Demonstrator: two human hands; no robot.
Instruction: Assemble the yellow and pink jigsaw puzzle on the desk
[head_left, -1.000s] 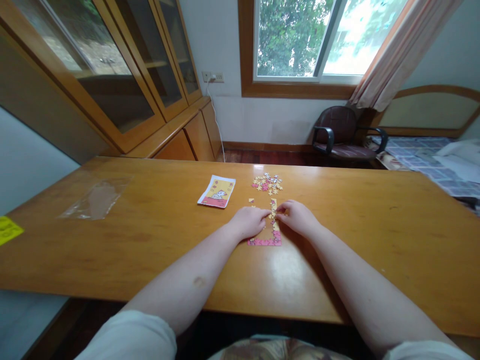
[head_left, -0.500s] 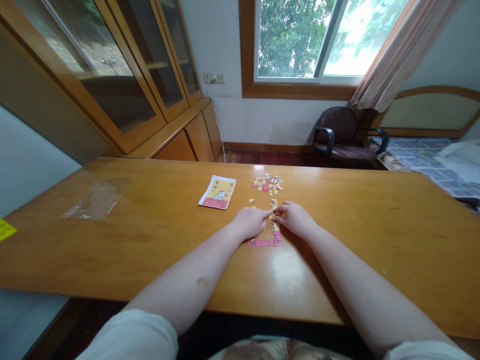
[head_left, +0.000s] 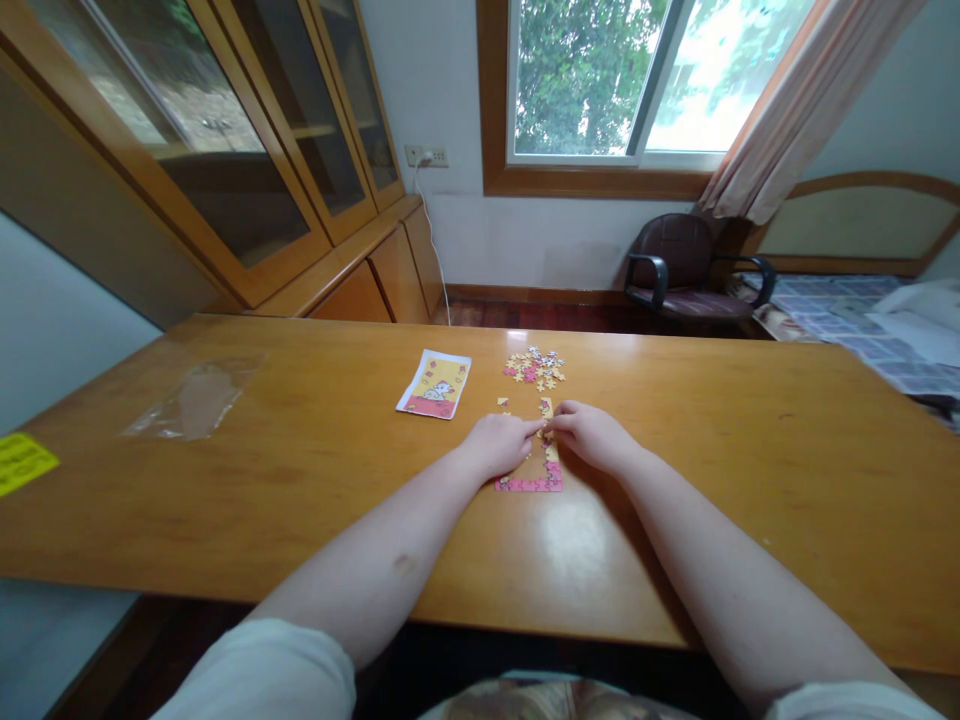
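Note:
A partly joined puzzle frame (head_left: 534, 485) lies on the wooden table, pink along its near edge and yellow up its right side. My left hand (head_left: 501, 445) rests over its left part, index finger stretched to the right side pieces. On the right side, my right hand (head_left: 589, 432) has its fingers drawn together at the yellow pieces; what they pinch, if anything, is too small to make out. Beyond the frame lies a pile of loose pieces (head_left: 534, 370). A picture card (head_left: 435, 385) with a white animal on yellow and pink lies left of the pile.
A clear plastic bag (head_left: 199, 400) lies on the left of the table (head_left: 337, 480), with a yellow label (head_left: 26, 462) at the far left. Past the table stand a glass-door cabinet (head_left: 300, 130), a dark armchair (head_left: 675, 260) and a bed (head_left: 840, 315).
My right hand's fingers have drawn closer together at the right side of the puzzle frame. My left hand has hardly moved. More of the yellow label shows.

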